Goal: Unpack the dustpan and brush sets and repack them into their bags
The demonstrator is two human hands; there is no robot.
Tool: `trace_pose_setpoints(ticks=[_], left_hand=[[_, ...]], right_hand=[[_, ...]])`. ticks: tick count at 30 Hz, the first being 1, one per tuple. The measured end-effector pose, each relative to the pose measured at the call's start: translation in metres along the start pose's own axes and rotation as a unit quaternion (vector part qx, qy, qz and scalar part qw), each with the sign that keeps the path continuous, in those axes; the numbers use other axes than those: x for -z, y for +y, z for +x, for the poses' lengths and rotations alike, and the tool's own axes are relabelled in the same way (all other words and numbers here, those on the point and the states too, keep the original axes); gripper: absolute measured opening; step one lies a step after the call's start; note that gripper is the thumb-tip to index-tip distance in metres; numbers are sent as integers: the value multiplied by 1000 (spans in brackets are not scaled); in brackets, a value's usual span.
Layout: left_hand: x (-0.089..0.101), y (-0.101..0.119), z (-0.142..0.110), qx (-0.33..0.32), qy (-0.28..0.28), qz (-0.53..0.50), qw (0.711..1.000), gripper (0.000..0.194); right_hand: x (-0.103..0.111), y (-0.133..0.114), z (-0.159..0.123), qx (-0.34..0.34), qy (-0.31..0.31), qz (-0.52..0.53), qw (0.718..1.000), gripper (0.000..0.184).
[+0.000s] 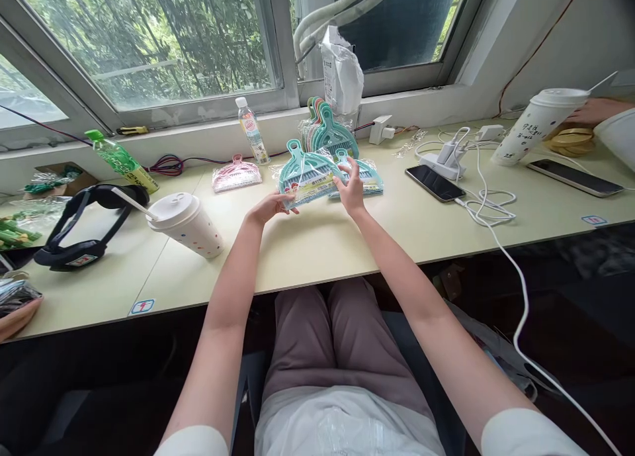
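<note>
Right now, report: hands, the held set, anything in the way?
Left hand and right hand holding wrapped teal dustpan set. Second teal set close by, partly behind right hand. Pink set lies apart, to the left.

A pale grey-white top (342, 421) with 2 short white sleeves (526, 433) is worn with dusty mauve trousers (303, 337).

One camera noted, worn on my head, facing forward and down along my arms (231, 284). Nearest the lens, seen from above: my shirt (347, 429) and trousers (312, 337). At middle range, close to the centre of the view: my left hand (269, 206) and right hand (352, 190), over the desk (307, 251). Farthest: the window (173, 39), seen head-on past the desk. Coverage is wide, taking in the black band (96, 247) at left and a phone (573, 177) at right. The desk's near edge crosses aslant.
</note>
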State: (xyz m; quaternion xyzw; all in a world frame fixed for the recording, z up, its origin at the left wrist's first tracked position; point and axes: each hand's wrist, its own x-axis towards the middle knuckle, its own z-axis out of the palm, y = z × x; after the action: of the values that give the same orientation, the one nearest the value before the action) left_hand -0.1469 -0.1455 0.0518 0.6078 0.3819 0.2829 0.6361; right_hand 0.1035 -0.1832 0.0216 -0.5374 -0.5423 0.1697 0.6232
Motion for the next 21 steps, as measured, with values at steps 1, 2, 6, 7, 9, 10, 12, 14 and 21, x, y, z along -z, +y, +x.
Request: trace_pose_setpoints(ticks=[1,2,6,7,9,10,12,14,21], left_hand=[[0,0,0,-1,0,-1,1000,49],[0,-1,0,-3,1,-4,1000,52],[-1,1,-1,-19,8,-17,1000,55],[-1,2,-1,-26,11,-24,999,53],[-3,4,-1,-43,12,-43,998,51],[-4,5,-1,-54,9,-52,997,54],[-6,5,-1,-82,-3,-59,995,62],[-9,4,1,-114,-7,-46,992,66],[-16,-7,15,-99,119,-7,988,51]], right_hand=[[0,2,1,-39,-18,22,999,57],[0,3,3,-79,-42,46,995,56],[0,3,4,-152,-104,124,975,49],[0,2,4,-148,-102,138,974,50],[1,1,5,-137,-90,156,974,51],[1,2,5,-134,-81,161,974,51],[3,4,6,-132,-59,163,976,50],[3,7,7,-129,-43,161,978,49],[-2,12,6,-126,-46,148,980,55]])
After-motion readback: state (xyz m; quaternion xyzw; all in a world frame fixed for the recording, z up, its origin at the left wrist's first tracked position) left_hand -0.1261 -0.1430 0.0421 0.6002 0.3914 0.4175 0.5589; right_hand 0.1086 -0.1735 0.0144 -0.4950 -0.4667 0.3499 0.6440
